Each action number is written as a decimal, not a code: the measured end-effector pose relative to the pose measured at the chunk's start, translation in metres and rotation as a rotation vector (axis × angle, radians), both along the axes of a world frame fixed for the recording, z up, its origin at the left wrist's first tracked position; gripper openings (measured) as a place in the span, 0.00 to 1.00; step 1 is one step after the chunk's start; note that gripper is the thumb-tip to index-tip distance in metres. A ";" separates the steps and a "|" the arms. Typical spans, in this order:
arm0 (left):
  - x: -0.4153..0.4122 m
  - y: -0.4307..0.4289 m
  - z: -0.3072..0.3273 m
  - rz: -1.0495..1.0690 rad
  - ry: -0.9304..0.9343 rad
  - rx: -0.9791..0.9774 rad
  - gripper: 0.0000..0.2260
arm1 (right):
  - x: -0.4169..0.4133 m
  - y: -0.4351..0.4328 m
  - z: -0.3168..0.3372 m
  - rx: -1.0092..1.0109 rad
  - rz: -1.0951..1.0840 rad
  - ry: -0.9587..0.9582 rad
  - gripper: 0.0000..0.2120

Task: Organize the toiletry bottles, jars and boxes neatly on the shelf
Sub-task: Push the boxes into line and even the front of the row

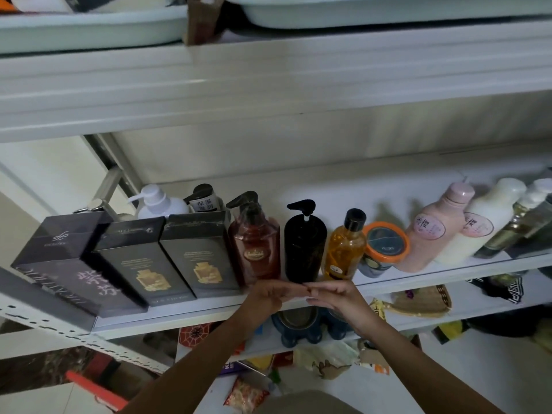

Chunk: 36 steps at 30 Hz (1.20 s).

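Note:
On the white shelf (pixel 418 279) stands a front row: three dark boxes (pixel 74 264), (pixel 140 258), (pixel 200 252), a brown pump bottle (pixel 255 249), a black pump bottle (pixel 304 246), an amber bottle (pixel 345 249), an orange-lidded jar (pixel 385 246), a pink bottle (pixel 433 231) and a white bottle (pixel 481 222). Behind the boxes are a white pump bottle (pixel 158 204) and a dark-capped bottle (pixel 204 201). My left hand (pixel 268 294) and my right hand (pixel 334 294) hover at the shelf's front edge below the black bottle, fingertips nearly meeting, holding nothing.
A clear bottle (pixel 519 222) leans at the far right. Pale basins (pixel 89 28) sit on the shelf above. The lower shelf holds a blue pet bowl stand (pixel 301 330), a woven fan (pixel 424 303) and snack packets (pixel 245 395).

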<state>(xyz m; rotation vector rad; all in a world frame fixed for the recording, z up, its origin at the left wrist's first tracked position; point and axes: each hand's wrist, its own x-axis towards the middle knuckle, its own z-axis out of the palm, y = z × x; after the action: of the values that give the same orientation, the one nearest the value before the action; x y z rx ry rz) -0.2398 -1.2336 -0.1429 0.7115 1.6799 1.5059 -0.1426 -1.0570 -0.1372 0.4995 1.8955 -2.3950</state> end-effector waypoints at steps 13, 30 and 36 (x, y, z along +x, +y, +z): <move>0.020 0.061 0.008 -0.071 0.062 0.075 0.26 | 0.023 0.057 0.010 0.002 -0.099 0.042 0.09; 0.025 0.069 0.000 0.012 -0.037 0.154 0.31 | 0.014 0.067 0.001 -0.017 -0.064 0.013 0.10; 0.033 0.075 0.002 0.100 -0.077 0.147 0.20 | 0.025 0.071 0.000 0.023 -0.053 0.036 0.10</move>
<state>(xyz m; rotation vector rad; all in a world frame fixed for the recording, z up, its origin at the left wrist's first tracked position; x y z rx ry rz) -0.2071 -1.1588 -0.1411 0.6448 1.5798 1.7189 -0.1180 -0.9855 -0.1374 0.5178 1.9508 -2.4338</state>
